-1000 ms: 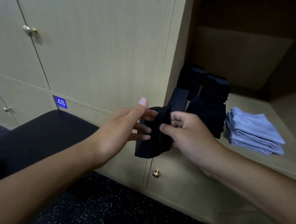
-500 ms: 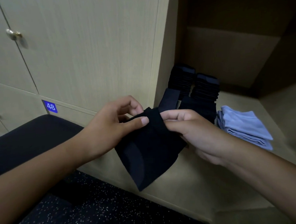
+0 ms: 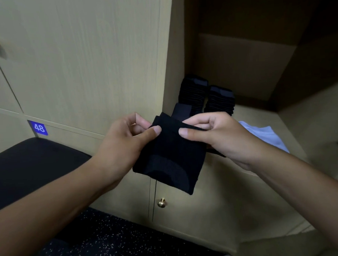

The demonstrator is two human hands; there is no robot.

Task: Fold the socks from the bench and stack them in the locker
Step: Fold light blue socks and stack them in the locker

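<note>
Two hands (image 3: 125,141) on sock (image 3: 171,159) (perhaps folded)

Single head-worn wide-angle view, facing forward and down, close over open locker (image 3: 238,51) front

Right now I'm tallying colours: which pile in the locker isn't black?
The light blue folded pile, lying right of the two black sock stacks and partly hidden behind the right hand.

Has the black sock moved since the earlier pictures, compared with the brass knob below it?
Yes. The black sock, pinched by left hand and right hand, was bunched up; it now hangs flat, lower, nearer the brass knob.
</note>
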